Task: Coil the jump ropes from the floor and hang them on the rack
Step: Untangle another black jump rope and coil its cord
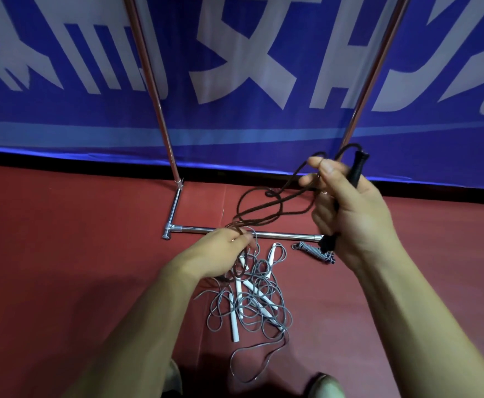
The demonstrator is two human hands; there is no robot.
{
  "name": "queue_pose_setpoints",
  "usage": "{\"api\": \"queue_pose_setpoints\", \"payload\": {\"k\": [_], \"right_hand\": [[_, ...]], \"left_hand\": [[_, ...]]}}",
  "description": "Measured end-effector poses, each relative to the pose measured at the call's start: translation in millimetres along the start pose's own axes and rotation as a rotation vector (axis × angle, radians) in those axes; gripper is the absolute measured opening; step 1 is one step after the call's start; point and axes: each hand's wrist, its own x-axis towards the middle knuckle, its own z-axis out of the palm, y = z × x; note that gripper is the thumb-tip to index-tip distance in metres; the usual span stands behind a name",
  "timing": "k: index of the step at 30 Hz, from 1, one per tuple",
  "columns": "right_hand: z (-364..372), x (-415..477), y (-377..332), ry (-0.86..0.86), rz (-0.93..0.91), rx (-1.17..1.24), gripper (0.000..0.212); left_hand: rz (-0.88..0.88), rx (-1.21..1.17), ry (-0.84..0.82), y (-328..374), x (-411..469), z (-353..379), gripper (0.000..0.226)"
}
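Observation:
My right hand (pixel 349 208) grips the black handles (pixel 357 170) of a dark brown jump rope (pixel 263 208), raised above the floor. The rope loops down leftward to my left hand (pixel 220 251), which pinches its strands just over the rack's base bar. Below my left hand, a tangle of grey jump ropes (pixel 252 305) with white handles (pixel 235 320) lies on the red floor. A small coiled grey-and-white rope (pixel 314 251) lies by the bar's right end. The chrome rack (pixel 174 208) stands ahead, its two uprights rising out of view.
A blue banner (pixel 235 119) with large white characters stands behind the rack. The red floor (pixel 77 239) spreads left and right of the ropes. My shoe tips (pixel 325 386) show at the bottom edge.

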Motion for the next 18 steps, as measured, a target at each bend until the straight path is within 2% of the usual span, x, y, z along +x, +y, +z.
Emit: {"api": "queue_pose_setpoints", "payload": {"k": [4, 7, 11, 13, 15, 18], "right_hand": [[-9.9, 9.2, 12.4, 0.153, 0.035, 0.031, 0.027], [-14.0, 13.2, 16.4, 0.122, 0.119, 0.057, 0.038], [-11.2, 8.5, 28.8, 0.032, 0.203, -0.216, 0.035], [-9.1, 5.8, 36.5, -0.034, 0.184, -0.363, 0.027], [-5.6, 3.9, 42.5, -0.091, 0.121, -0.471, 0.023], [-1.4, 3.3, 47.2, -0.214, 0.032, -0.556, 0.016]], "left_hand": [[0.167, -0.16, 0.041, 11.4, -3.6, -12.0, 0.034], [0.228, -0.098, 0.2, 18.3, -5.5, -15.7, 0.034], [0.295, -0.168, 0.386, 29.9, -9.0, -19.1, 0.03], [0.291, -0.328, 0.388, 34.3, -9.3, -21.3, 0.033], [0.302, -0.527, 0.323, 38.3, -10.7, -22.1, 0.037], [0.31, -0.663, 0.265, 41.3, -12.1, -21.2, 0.038]]}}
